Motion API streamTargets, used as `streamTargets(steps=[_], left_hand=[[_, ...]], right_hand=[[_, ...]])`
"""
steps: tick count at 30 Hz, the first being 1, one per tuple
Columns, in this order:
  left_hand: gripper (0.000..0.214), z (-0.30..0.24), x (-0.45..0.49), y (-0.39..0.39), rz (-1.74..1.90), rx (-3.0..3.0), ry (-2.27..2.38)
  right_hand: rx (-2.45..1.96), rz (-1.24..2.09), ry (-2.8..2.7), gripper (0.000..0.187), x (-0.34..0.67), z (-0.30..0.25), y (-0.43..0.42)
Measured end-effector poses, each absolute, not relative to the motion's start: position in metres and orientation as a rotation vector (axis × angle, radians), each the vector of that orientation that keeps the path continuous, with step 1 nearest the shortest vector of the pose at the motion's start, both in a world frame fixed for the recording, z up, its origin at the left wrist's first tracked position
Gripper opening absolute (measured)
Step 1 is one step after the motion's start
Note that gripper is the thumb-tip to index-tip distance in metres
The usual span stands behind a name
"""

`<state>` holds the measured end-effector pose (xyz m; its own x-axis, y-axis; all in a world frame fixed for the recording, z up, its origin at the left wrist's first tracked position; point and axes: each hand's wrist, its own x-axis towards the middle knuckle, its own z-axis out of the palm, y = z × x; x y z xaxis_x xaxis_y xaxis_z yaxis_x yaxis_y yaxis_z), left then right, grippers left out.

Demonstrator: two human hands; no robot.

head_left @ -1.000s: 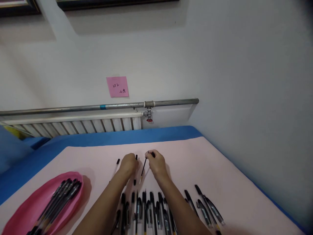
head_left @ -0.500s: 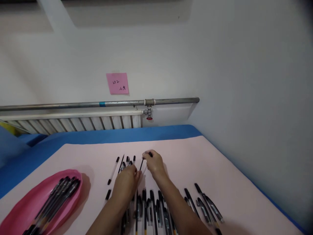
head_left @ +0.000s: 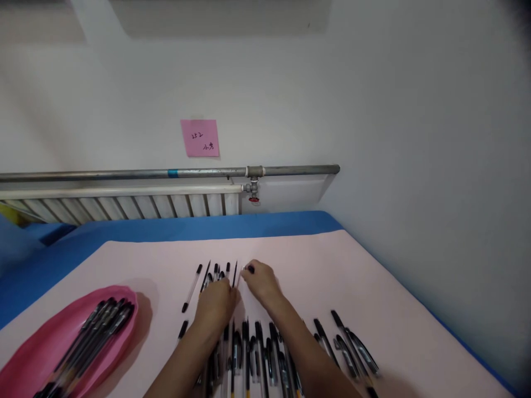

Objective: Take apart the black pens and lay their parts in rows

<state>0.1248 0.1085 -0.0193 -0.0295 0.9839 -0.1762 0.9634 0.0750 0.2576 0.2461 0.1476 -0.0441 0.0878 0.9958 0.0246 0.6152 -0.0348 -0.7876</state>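
Where the pink mat (head_left: 357, 276) runs to its left side, a pink tray (head_left: 25, 359) holds a bundle of black pens (head_left: 95, 331) lying side by side. Right of the tray and apart from it, a clear pen with black cap (head_left: 191, 287) lies alone on the mat.

Left hand (head_left: 215, 307): palm down, knuckles up, fingers curled onto a small cluster of pen ends (head_left: 215, 272). Fingertips are hidden, so I cannot tell whether it grips anything.

A thin dark refill (head_left: 234, 273) stands between the two hands, nearly in line with the forearms. Contact with either hand: cannot tell.

Right hand (head_left: 260, 283): just beside the left, thumb and forefinger closed in a pinch on a small black part (head_left: 250, 269); remaining fingers are folded loosely, and the hand is low over the mat.

Under both forearms, a row of pens (head_left: 257, 354) lies parallel, close-packed. Farther right, a looser group of pens (head_left: 348, 345) lies slanted, near the mat's right edge.
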Motion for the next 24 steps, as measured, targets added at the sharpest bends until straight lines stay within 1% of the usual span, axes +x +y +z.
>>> streamTargets(steps=[6, 13, 24], left_hand=[[0.031, -0.018, 0.116, 0.110, 0.037, 1.957, 2.060], [0.028, -0.008, 0.070, 0.109, 0.040, 1.914, 2.167], [0.026, -0.023, 0.034, 0.119, 0.069, 1.829, 2.267]], right_hand=[[-1.814, 0.681, -1.855, 0.011, 0.239, -0.048, 0.140], [-1.855, 0.619, -2.001, 0.017, 0.238, -0.046, 0.136], [-1.764, 0.692, -2.085, 0.019, 0.241, -0.047, 0.135]])
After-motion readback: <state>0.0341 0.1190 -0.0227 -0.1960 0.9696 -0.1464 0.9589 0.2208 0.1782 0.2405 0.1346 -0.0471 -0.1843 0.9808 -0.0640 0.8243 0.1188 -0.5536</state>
